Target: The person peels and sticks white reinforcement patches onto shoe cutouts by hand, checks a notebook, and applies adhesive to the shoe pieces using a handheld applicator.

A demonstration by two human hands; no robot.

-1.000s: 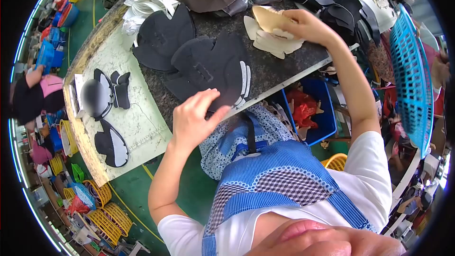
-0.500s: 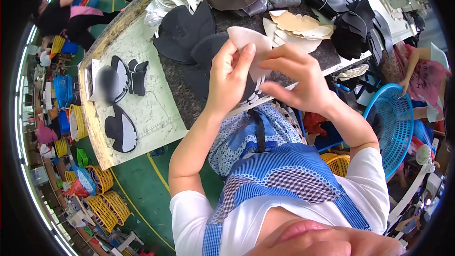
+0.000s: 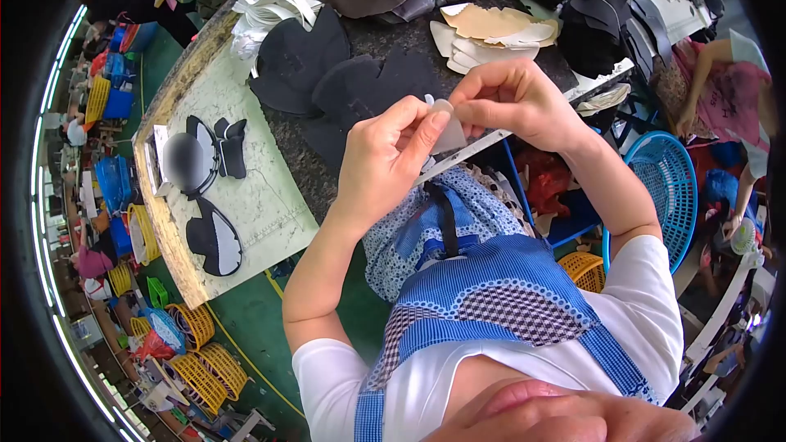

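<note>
Pale thin piece (image 3: pixel 449 141) held up between both hands, over near edge of tabletop (image 3: pixel 293 170). Left hand (image 3: pixel 381 164) pinches it, thumb against fingers; right hand (image 3: pixel 520 106) pinches its upper right edge. Long axis partly hidden, cannot tell. Cream cut pieces (image 3: pixel 495 26) lie just beyond right hand, farther from left; black cut pieces (image 3: pixel 356 92) beyond left.

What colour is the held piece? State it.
The held piece is off-white; see the head view.

Thin off-white piece (image 3: pixel 448 140) was pinched near upper end by left hand (image 3: pixel 378 162); right hand's (image 3: pixel 524 108) fingertips met its upper edge; lower part showed below; full outline was hidden.
</note>
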